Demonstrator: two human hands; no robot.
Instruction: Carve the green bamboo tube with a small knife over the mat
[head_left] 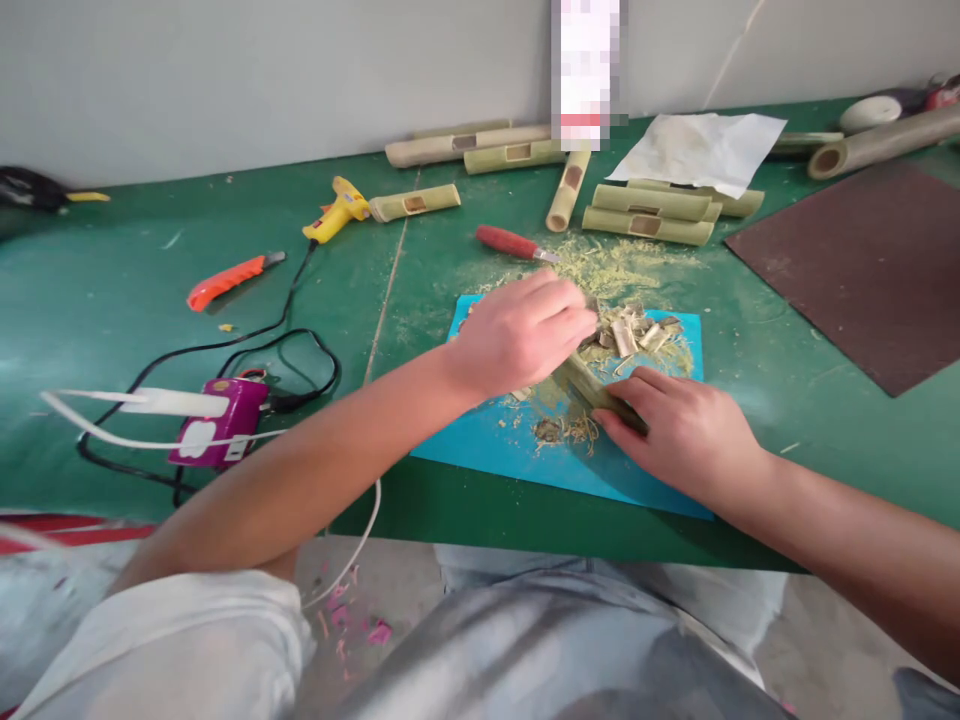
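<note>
One bamboo tube (587,382), near end clasped in right grip (675,420), far end beside left grip (525,325), its hold unclear.

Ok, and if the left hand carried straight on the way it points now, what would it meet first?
Most likely the pile of chips on the blue sheet, just past the left hand. The hand's height is hard to judge, so it might pass above.

Bamboo tube (591,384) over mat (487,440), chips (624,337) on mat, carving knife (510,242) behind mat; utility knife (229,284), glue gun (337,212) to left
</note>
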